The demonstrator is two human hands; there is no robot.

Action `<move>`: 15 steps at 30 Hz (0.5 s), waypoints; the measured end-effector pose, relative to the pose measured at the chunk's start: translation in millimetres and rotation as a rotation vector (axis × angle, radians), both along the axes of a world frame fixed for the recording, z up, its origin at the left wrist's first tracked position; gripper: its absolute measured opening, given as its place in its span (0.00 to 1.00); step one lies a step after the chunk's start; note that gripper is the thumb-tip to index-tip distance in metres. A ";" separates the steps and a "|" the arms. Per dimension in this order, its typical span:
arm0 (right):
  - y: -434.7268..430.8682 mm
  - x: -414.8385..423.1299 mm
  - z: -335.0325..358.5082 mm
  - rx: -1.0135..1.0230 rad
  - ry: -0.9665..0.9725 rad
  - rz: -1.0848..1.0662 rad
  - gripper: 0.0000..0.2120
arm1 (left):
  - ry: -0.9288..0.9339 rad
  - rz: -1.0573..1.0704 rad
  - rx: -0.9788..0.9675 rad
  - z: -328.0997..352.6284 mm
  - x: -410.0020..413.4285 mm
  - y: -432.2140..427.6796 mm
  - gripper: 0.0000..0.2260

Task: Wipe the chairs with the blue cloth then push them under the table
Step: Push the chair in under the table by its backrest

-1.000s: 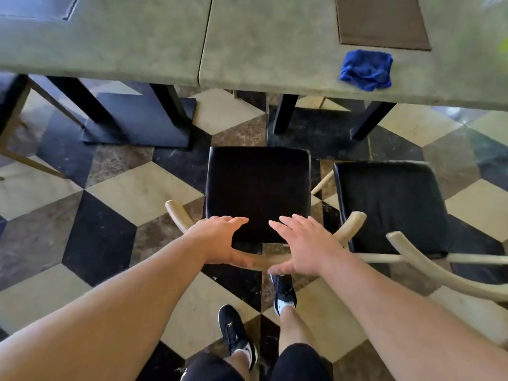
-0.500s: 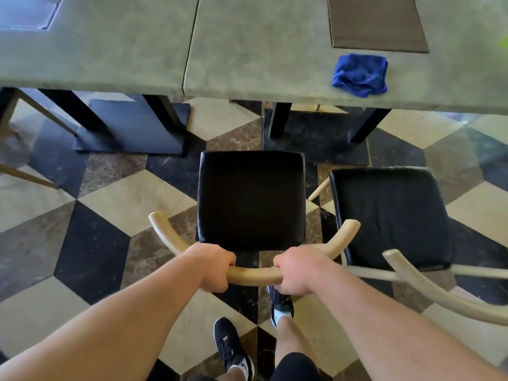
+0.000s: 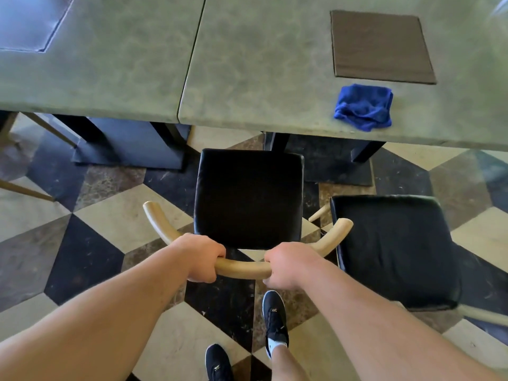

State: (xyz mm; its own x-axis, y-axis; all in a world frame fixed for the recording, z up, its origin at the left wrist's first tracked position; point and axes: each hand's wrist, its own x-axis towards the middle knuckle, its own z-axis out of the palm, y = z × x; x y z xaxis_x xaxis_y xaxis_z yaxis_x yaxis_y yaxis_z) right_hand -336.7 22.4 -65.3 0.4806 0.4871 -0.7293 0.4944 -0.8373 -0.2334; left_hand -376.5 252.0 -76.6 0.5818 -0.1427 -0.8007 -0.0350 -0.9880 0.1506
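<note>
- While clamped at the middle of its curved wooden backrest [image 3: 242,268], faces the table [image 3: 247,78] squarely: a chair [image 3: 248,199] with a black padded seat, front edge of the seat level with the table's near edge, nearly all of the seat on open floor.
- Gripped on the rail left of centre by the left hand [image 3: 202,257], fingers curled over and clenched around the wood.
- Gripped right of centre by the right hand [image 3: 288,264], likewise closed tight around the rail; a short bare stretch of wood between the two fists.
- Just beside on the right, set further back from the table: a second chair [image 3: 393,251], same black seat, pale wooden rail running off the right edge of view.
- Crumpled near the table's near edge, toward its right end: the blue cloth [image 3: 364,107], touched by neither hand.
- Just behind the cloth, flat on the tabletop: a brown placemat [image 3: 380,46].
- Across the top, left of centre: a seam [image 3: 192,59] dividing two grey-green slabs.
- Below everything: checkered floor [image 3: 110,215] of cream, black and brown tiles, with two dark sneakers [image 3: 275,320] behind the held chair.
</note>
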 end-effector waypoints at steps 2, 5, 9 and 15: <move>2.5 12.5 -2.3 0.011 -0.005 -0.003 0.12 | -0.003 0.001 0.001 -0.3 13.4 4.6 0.14; 5.5 29.2 -3.6 0.019 -0.013 0.012 0.11 | -0.005 -0.001 0.010 -0.7 29.9 8.0 0.14; 6.2 46.4 -3.6 0.022 -0.027 0.016 0.10 | -0.012 0.001 0.012 4.5 47.6 6.0 0.12; 10.3 49.9 -5.7 0.023 -0.019 0.033 0.11 | -0.012 -0.021 0.035 7.8 53.0 8.8 0.13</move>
State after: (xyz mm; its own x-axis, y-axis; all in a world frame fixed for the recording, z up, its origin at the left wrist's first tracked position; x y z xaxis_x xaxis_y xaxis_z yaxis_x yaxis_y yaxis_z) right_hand -286.8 32.8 -71.0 0.4774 0.5195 -0.7087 0.5264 -0.8149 -0.2427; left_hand -323.5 260.8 -68.8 0.5883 -0.1270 -0.7986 -0.0578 -0.9917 0.1151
